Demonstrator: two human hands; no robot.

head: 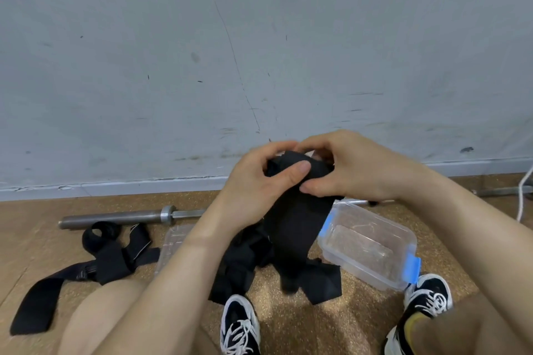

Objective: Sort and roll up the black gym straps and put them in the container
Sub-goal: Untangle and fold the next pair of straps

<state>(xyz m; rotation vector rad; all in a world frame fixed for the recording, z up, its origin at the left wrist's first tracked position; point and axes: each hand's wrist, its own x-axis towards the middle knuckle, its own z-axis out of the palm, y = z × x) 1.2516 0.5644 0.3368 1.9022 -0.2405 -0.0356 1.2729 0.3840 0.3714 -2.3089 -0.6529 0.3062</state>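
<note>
In the head view, the left hand (253, 181) and right hand (354, 170) are both pinching the top end of a black strap (297, 210), apparently starting its roll. Its tail is hanging into the strap pile (245, 265) on the floor, beside the open container (372, 242). Winding it tightly downward likely comes next.

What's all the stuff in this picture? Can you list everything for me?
held strap: one, black, hanging from both hands
strap pile: count unclear, black, floor between the shoes
loose straps: count unclear, black, floor at left
container: one, clear with blue clips, open, floor at right
lid: one, clear, floor beside the left forearm
barbell: one, grey metal, floor along the wall
cord: one, white, right edge
shoes: two, black and white, bottom
left hand: grips held strap
right hand: grips held strap
</note>
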